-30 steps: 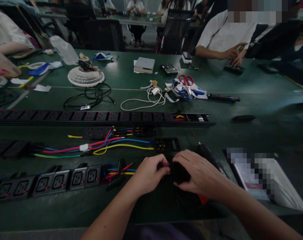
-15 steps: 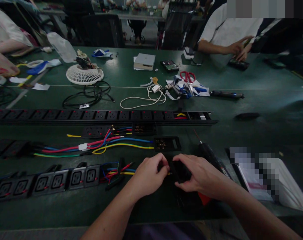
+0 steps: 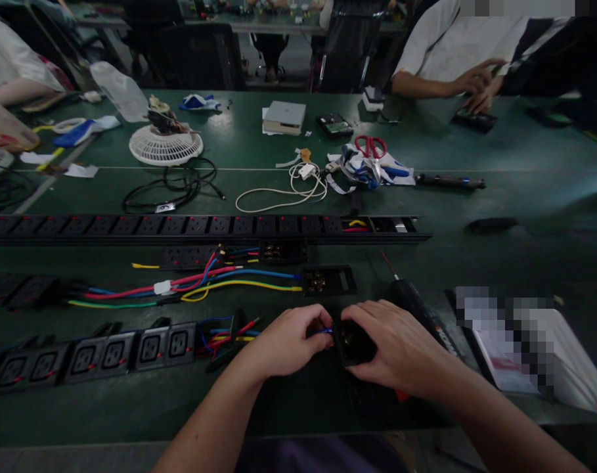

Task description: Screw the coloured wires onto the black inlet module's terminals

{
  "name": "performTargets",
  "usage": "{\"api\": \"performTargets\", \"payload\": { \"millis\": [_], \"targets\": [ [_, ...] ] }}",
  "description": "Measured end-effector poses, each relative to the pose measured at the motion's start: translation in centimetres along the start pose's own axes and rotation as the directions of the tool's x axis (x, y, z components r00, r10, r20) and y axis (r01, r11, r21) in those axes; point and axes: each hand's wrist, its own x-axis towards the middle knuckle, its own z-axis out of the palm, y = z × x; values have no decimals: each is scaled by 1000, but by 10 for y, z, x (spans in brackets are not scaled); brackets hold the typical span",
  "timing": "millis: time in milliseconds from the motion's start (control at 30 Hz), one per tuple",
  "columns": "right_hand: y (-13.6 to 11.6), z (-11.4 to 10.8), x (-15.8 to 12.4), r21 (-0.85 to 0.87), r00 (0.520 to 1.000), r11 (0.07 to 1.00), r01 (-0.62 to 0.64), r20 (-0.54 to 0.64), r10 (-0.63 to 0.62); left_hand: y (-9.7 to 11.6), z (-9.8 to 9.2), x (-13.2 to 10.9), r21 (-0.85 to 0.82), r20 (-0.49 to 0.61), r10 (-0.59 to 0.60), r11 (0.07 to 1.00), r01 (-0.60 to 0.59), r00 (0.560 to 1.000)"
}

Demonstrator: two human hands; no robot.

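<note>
Black housing (image 3: pixel 357 348) turned since earlier; right hand (image 3: pixel 397 341) clamped around it, left hand (image 3: pixel 294 340) pinching blue wire (image 3: pixel 326 330).

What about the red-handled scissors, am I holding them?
No, the scissors lie farther up the table, while your right hand holds a black housing and your left hand is beside it.

- No word, number or brand can be read for certain.
- Cable tag (image 3: pixel 165 207): white, with a dark mark too small to make out.
- Wire label (image 3: pixel 163 287): white; any print is too small to read.
- Screwdriver (image 3: pixel 423 314): pale marks along the handle, illegible.
- Flat packet (image 3: pixel 515 373): a reddish band, blurred, the upper part pixelated.
- Front sockets (image 3: pixel 111 358): small red marks, too small to identify.
</note>
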Motion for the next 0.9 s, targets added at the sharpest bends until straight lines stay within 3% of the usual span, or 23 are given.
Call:
{"api": "performTargets", "payload": {
  "millis": [200,333,500,633,900],
  "targets": [
    [5,6,-2,-10,998,1000,-24,53,24,6,4,-2,237,-5,-26,971,27,1000],
    [9,4,-2,0,998,1000,23,64,-23,11,2,-2,297,3,-33,954,30,999],
    [7,-2,1,27,998,998,61,20,-61,6,-3,2,105,66,-19,994,12,998],
    [0,-3,1,35,1000,999,2,-2,-2,0,-2,4,-96,62,-39,994,45,997],
    [-10,1,3,-17,995,995,-95,-14,94,0,2,2,-61,20,-37,997,38,999]
  ]
}}
